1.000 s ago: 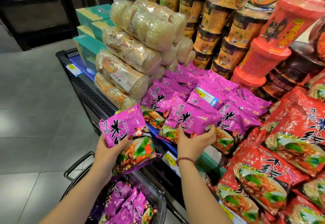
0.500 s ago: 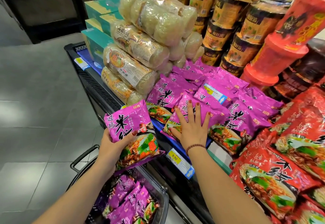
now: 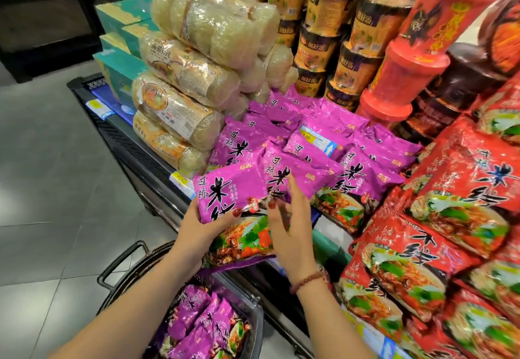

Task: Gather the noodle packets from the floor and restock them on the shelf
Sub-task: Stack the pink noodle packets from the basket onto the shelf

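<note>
My left hand (image 3: 201,227) grips a purple noodle packet (image 3: 233,203) from below and behind, thumb over its front, just in front of the shelf edge. My right hand (image 3: 289,226) is beside the packet's right edge, fingers straight and pointing up, touching or nearly touching it. Behind lies a pile of the same purple packets on the shelf (image 3: 318,147). Below, a dark shopping basket (image 3: 254,316) on the floor holds several more purple packets (image 3: 202,330).
Clear bags of pale vermicelli (image 3: 194,77) are stacked left of the purple pile, with teal boxes (image 3: 121,49) behind. Red noodle packets (image 3: 450,218) fill the right side, cup noodles (image 3: 337,35) stand behind. Grey tiled floor (image 3: 56,175) lies to the left.
My right hand has lifted off the purple pile on the shelf and drawn back to the held packet. My left hand has raised that packet toward the shelf.
</note>
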